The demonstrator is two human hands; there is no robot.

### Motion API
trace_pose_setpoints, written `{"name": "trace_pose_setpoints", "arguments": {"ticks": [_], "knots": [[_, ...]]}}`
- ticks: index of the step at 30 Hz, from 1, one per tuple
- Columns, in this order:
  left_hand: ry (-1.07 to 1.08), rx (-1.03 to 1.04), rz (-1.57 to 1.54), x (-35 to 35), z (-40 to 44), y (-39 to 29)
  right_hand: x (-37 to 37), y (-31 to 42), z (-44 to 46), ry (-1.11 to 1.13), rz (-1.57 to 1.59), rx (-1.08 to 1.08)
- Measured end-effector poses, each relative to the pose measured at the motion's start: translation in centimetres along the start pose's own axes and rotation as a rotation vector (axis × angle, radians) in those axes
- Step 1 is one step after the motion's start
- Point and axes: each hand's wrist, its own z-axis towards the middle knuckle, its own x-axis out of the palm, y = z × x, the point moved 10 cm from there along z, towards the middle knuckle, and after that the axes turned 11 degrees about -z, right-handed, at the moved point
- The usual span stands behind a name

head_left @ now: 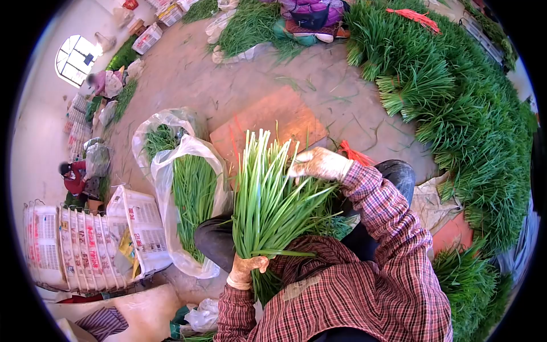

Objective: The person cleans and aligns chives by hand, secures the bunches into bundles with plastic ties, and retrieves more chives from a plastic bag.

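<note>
A large bunch of long green stalks (pixel 259 194) stands upright in front of me, its pale ends at the top. Low on the bunch, my left hand (pixel 248 269), in a soiled light glove, is wrapped round the leafy part. My right hand (pixel 318 163), gloved too, is at the upper right edge of the bunch with its fingers bent together; what they pinch, if anything, is too small to tell. Beneath the bunch lies an orange-brown board (pixel 290 117). Left of it, a clear plastic bag (pixel 165 188) holds more green stalks (pixel 194 188).
Red ties (pixel 356 154) lie beyond my right wrist. Bundled greens (pixel 456 108) pile along the right. White crates (pixel 85 245) stand at left. One person in purple (pixel 313 14) sits ahead; others, one in red (pixel 74 179), sit at left.
</note>
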Motion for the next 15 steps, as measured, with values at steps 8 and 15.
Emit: {"name": "trace_pose_setpoints", "arguments": {"ticks": [8, 15], "knots": [[-0.007, -0.029, 0.027, 0.7, 0.5, 0.1, -3.6, -1.2, 0.2, -0.154, 0.115, -0.303], [0.019, 0.021, 0.069, 0.1, 0.3, 0.0, -8.4, -1.9, -3.2, -0.285, 0.523, -0.141]]}}
